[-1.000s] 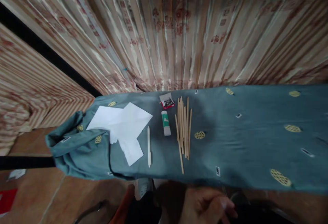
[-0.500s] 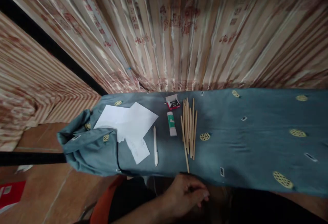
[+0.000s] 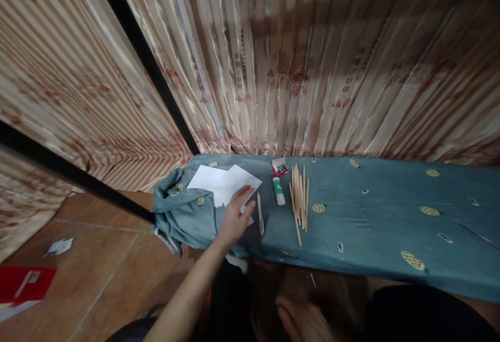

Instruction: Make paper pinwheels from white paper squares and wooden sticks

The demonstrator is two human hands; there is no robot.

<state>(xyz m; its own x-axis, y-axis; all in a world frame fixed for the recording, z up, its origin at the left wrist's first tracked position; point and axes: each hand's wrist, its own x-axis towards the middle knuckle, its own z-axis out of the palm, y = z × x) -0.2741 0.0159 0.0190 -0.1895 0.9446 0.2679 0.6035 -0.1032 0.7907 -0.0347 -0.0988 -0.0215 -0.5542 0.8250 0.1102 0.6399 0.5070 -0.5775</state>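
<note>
My left hand (image 3: 234, 219) reaches over the right part of several overlapping white paper sheets (image 3: 209, 179), its fingers stretched out and apart. Whether the fingertips touch the paper I cannot tell; the hand hides the lower small sheet in part. Just right of the hand lies a white pen (image 3: 260, 214). Beyond it are a glue stick (image 3: 278, 191) with a green label and a small open box (image 3: 279, 167) of dark little pieces. At the bottom, a dim, blurred skin-toned shape (image 3: 302, 321) shows between my knees; whether it is my right hand or a foot I cannot tell.
A bundle of thin wooden sticks (image 3: 300, 196) lies right of the glue stick on the blue-green tablecloth (image 3: 375, 232). The cloth is bunched at the left end. Pleated curtains (image 3: 292, 60) hang behind, with black poles (image 3: 148, 65) at left. A red item (image 3: 29, 284) is on the floor.
My left hand has moved from below the table's front edge, up and left, over the papers, and its fingers have opened out. The view has turned somewhat left.
</note>
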